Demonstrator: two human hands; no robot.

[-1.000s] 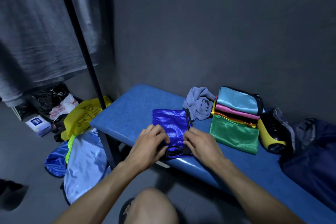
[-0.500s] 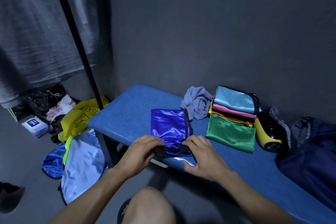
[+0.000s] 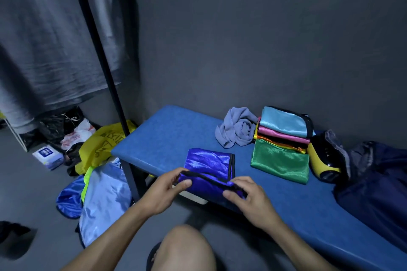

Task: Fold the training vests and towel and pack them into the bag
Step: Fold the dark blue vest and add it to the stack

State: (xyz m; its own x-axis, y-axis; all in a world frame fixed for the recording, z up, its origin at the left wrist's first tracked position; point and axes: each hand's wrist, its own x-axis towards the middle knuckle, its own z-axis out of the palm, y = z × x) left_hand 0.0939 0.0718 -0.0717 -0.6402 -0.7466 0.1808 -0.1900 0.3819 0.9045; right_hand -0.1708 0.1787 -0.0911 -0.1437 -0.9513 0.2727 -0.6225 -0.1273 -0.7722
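A shiny royal-blue vest (image 3: 209, 165) with black trim lies partly folded at the front edge of the blue bench (image 3: 167, 134). My left hand (image 3: 167, 191) pinches its near left corner and my right hand (image 3: 246, 196) pinches its near right corner, lifting the near flap. Behind it to the right stands a stack of folded vests (image 3: 284, 136), light blue on top, then pink, orange and yellow, with green (image 3: 279, 160) lowest. A crumpled grey towel (image 3: 235, 130) sits left of the stack. A dark navy bag (image 3: 374, 182) lies at the bench's right end.
A black and yellow object (image 3: 323, 160) lies between the stack and the bag. On the floor left of the bench are a light-blue vest (image 3: 103, 196), a yellow bag (image 3: 101, 147), a blue bundle (image 3: 68, 200) and a small box (image 3: 47, 156). A black pole (image 3: 99, 50) rises beside a grey curtain.
Both hands have lifted the near edge of the blue vest off the bench and turned it up; one second ago they pressed it flat.
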